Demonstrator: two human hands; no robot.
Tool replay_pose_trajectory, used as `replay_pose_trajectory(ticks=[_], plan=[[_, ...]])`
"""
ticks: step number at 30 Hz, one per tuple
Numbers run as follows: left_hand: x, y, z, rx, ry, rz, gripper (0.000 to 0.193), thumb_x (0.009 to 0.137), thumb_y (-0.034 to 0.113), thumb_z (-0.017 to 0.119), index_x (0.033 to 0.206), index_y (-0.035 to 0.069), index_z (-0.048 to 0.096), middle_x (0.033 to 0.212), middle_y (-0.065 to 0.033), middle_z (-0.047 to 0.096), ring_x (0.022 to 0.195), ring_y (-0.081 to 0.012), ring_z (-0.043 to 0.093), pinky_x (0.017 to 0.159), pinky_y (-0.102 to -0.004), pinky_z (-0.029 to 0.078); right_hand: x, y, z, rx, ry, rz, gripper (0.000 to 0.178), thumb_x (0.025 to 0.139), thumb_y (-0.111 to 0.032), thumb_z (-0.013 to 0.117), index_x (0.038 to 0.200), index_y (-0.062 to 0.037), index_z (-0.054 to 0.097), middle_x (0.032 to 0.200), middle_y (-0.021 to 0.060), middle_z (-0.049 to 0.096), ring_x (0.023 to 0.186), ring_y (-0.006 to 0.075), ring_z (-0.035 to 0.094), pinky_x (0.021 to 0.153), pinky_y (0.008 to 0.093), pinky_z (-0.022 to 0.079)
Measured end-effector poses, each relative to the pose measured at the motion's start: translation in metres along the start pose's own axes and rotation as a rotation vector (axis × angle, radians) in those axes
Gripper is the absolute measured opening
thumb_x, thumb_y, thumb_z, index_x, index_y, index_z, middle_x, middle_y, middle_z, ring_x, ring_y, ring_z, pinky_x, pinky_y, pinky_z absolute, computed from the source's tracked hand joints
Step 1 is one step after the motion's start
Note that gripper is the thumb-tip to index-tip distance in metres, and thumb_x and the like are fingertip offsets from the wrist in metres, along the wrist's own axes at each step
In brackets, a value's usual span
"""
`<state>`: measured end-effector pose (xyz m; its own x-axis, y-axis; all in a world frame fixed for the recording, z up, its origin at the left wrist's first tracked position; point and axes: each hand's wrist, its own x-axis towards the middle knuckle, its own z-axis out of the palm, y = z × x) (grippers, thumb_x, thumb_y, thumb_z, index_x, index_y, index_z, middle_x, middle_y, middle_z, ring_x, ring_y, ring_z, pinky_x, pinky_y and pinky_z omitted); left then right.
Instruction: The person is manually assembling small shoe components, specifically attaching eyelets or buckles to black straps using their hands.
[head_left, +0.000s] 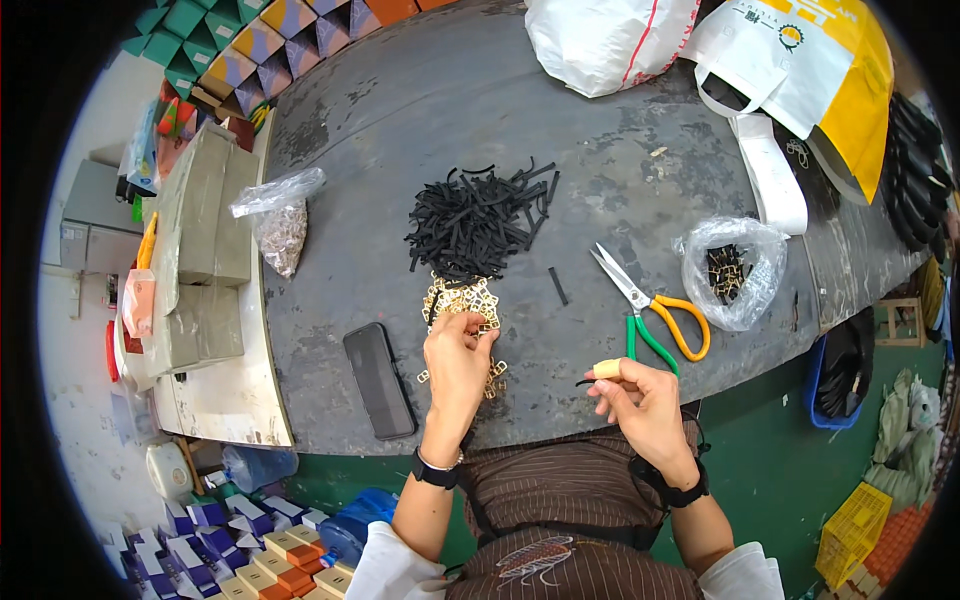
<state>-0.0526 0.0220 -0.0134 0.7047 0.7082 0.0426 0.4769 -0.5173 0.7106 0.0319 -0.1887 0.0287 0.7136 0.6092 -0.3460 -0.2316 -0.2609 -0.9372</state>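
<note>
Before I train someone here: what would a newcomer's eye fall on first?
Likely the heap of black strips near the middle of the dark table, with gold buckles spread just below it, at the left hand. Then come the scissors with orange and green handles, above the right hand.

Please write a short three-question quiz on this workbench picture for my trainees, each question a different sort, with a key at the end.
1. Multiple choice: what does the right hand hold?
A) a clear plastic bag
B) a short black strip
C) a yellow crate
2. True or false: the black phone lies to the left of the scissors.
3. Fill in the colour: the left hand is at a pile of small ____ buckles.

Key: 1. B; 2. True; 3. gold
</note>
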Motion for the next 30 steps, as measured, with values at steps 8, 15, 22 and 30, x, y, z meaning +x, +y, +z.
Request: replay_pose_trajectory(ticks=[8,15,22,30], plan=[[0.003,-0.001,-0.009,0.02,-0.071,0.01,0.017,0.067,-0.002,0.074,0.081,-0.003,0.064,0.076,-0.0111,0.059,0.054,-0.0182,0.057,0.056,-0.0296,0.045,-0.003,-0.001,0.003,-0.043,-0.024,-0.019,0.013,0.086,0.002,0.057,0.096,0.0024,0.065,0.078,0.0079,0.067,0.061,0.0088,0.061,0.048,0.0211,0.046],[0.002,-0.001,-0.009,0.178,-0.106,0.095,0.011,0.07,0.003,0.071,0.077,-0.001,0.062,0.077,-0.0097,0.057,0.053,-0.019,0.053,0.056,-0.0323,0.043,-0.004,0.001,0.008,0.042,-0.013,0.045,0.008,0.085,0.002,0.059,0.092,0.0051,0.062,0.078,0.0097,0.068,0.062,0.01,0.063,0.053,0.0216,0.05],[0.0,0.007,-0.013,-0.002,-0.155,-0.002,0.008,0.073,0.004,0.068,0.078,0.001,0.063,0.079,-0.0051,0.059,0.051,-0.0099,0.054,0.052,-0.0263,0.043,-0.005,-0.001,0.009,-0.015,-0.016,0.015,0.007,0.085,0.001,0.06,0.091,0.005,0.061,0.074,0.0092,0.067,0.061,0.0102,0.063,0.054,0.0219,0.051],[-0.004,0.023,-0.014,-0.579,-0.237,-0.21,0.007,0.084,0.002,0.063,0.09,-0.003,0.062,0.082,-0.0054,0.064,0.061,-0.0084,0.06,0.054,-0.0208,0.047,-0.003,-0.004,0.009,0.112,0.031,0.065,0.008,0.086,-0.001,0.06,0.09,0.0055,0.059,0.073,0.0098,0.066,0.061,0.0116,0.064,0.054,0.0226,0.052]])
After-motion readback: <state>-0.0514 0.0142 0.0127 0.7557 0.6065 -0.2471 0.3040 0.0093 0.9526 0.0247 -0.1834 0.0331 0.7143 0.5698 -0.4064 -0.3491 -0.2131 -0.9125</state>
